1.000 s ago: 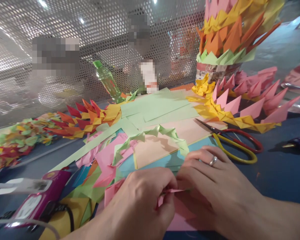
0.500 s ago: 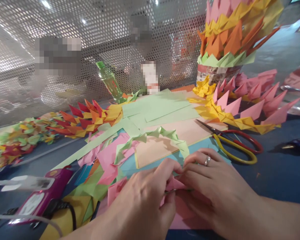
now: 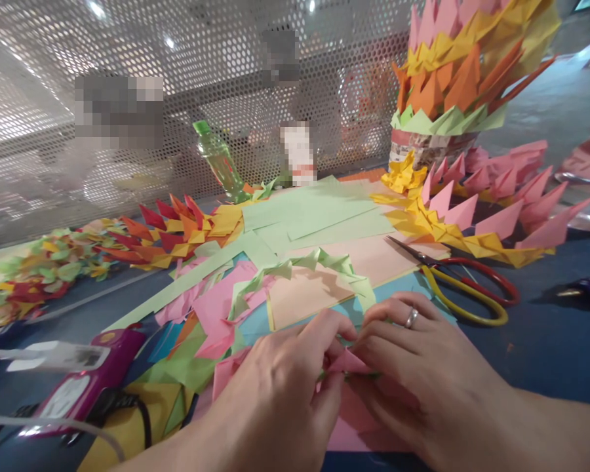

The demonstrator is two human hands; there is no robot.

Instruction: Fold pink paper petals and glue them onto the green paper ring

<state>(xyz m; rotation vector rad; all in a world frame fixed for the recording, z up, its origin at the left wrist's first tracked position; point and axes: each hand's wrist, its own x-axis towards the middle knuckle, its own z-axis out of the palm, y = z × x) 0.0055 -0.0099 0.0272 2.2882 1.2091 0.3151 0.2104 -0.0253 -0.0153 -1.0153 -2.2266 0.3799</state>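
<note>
Both my hands meet low in the middle over a folded pink paper piece [image 3: 348, 362]. My left hand [image 3: 288, 380] pinches its left side between thumb and fingers. From the right, my right hand [image 3: 413, 367], with a ring on one finger, is closed on the same piece. A thin green paper edge shows under the pink fold, partly hidden by my fingers. From my hands a pale green folded paper chain [image 3: 295, 263] curves away and round to the left, where pink pieces join it. Under my hands lies a pink paper sheet [image 3: 368, 419].
Scissors [image 3: 465, 282] with red and yellow handles lie to the right. A magenta power strip [image 3: 86, 380] with cables is at the left. Behind are green paper sheets [image 3: 314, 203], a green-capped bottle [image 3: 219, 160], folded paper chains [image 3: 472, 219] and a tall paper-petal stack [image 3: 442, 78] before a perforated metal screen.
My fingers shift slightly on the pink paper piece, and more of its fold shows between them. The whole view has moved a little; the other things stay in place.
</note>
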